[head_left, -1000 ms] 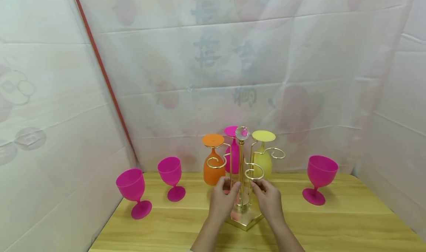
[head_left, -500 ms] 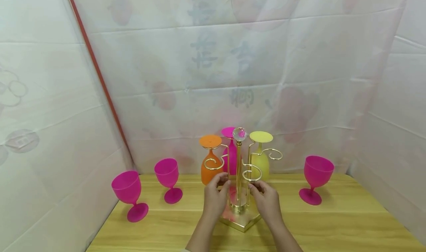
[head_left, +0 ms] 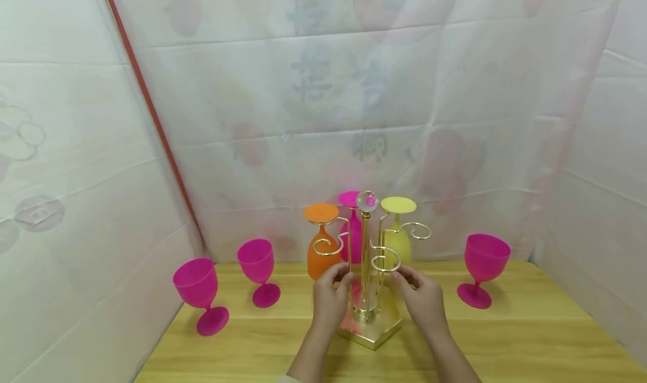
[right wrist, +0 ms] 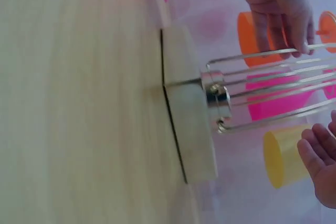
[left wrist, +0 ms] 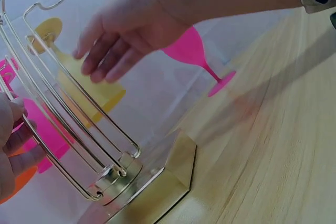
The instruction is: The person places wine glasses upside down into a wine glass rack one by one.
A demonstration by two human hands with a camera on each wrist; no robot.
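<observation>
Gold rack [head_left: 371,334], head view: stands on the counter [head_left: 263,343]; left hand [head_left: 329,299] grasps it, right hand [head_left: 424,303] released alongside; post [head_left: 365,248] partly hides inverted pink goblet [head_left: 356,240]. Left wrist view: right hand part-masks upright goblet [left wrist: 189,50]. Right wrist view: rack top cropped.

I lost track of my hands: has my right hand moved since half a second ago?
Yes, rightward: in the head view, your right hand is now farther from the gold rack.
</observation>
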